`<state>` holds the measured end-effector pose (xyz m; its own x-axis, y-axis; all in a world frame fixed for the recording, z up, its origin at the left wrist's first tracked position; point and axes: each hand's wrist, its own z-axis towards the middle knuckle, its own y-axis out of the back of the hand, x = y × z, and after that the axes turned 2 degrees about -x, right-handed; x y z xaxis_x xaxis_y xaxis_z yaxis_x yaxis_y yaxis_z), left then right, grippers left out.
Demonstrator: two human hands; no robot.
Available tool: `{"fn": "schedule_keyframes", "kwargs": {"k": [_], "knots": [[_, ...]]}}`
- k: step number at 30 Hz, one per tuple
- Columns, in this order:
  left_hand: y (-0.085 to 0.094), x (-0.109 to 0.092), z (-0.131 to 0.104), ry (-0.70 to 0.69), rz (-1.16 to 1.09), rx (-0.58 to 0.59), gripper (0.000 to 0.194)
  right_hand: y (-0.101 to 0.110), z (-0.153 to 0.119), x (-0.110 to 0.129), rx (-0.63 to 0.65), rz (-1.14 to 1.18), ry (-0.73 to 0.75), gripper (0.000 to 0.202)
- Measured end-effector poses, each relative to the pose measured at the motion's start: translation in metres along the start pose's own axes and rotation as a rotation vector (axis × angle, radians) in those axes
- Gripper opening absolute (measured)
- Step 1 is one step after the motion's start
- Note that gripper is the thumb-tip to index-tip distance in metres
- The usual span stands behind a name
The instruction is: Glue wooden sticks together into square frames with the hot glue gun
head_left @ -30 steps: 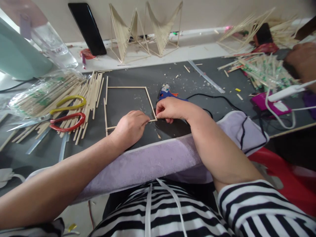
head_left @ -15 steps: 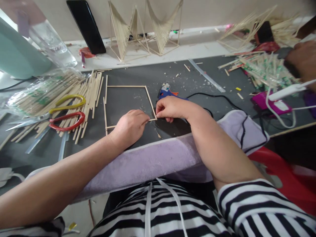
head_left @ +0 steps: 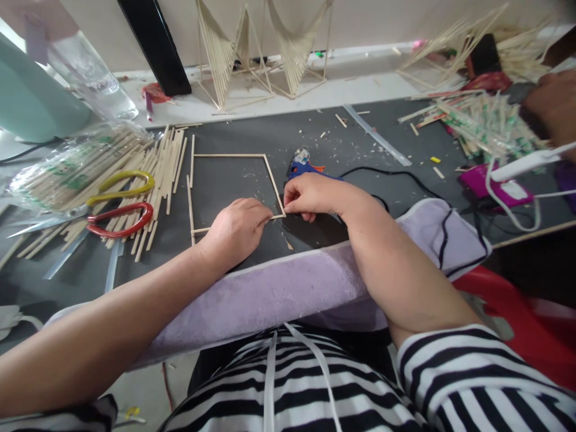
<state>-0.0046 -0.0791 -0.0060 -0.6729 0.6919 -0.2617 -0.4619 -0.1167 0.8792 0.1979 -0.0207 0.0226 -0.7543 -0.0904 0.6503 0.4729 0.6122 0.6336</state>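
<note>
Two pinches at once: left hand on the near stick of a thin stick frame, right hand at its near right corner. Likely very light and stiff, but easy to snap; best held softly, close to corners. Lying flat on the gray table, mostly past the left fingers. Beyond right hand, partly hidden, a glue gun.

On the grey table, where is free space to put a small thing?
Nearly bare: inside the stick frame, beyond the left hand; between that frame and the white ledge. Crowded: left, with loose sticks and scissors; right, with more sticks.
</note>
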Motion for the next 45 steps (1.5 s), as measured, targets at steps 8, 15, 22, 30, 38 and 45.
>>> {"fn": "schedule_keyframes", "kwargs": {"k": [8,15,22,30,38,45], "knots": [[-0.0008,-0.0002,0.0000,-0.012,0.011,-0.016,0.020,-0.0002,-0.0004,0.0003,-0.005,-0.002,-0.008,0.005],[-0.0004,0.0003,-0.0002,-0.009,0.015,-0.013,0.019,0.0007,-0.0022,0.0027,-0.006,-0.022,-0.001,0.004],[0.0003,-0.0007,-0.0001,-0.006,0.013,0.008,0.021,0.0017,-0.0029,0.0035,0.002,-0.024,0.004,0.006],[0.0004,-0.0005,0.0001,-0.003,0.009,0.006,0.022,0.0014,-0.0015,0.0019,0.001,-0.014,-0.007,0.009],[0.0002,-0.0004,-0.0004,-0.004,0.015,0.002,0.022,0.0016,-0.0019,0.0016,0.004,-0.009,-0.009,0.008],[-0.0012,0.0010,-0.0005,-0.009,0.017,-0.007,0.022,0.0017,-0.0020,0.0017,0.002,-0.009,-0.006,0.009]]}}
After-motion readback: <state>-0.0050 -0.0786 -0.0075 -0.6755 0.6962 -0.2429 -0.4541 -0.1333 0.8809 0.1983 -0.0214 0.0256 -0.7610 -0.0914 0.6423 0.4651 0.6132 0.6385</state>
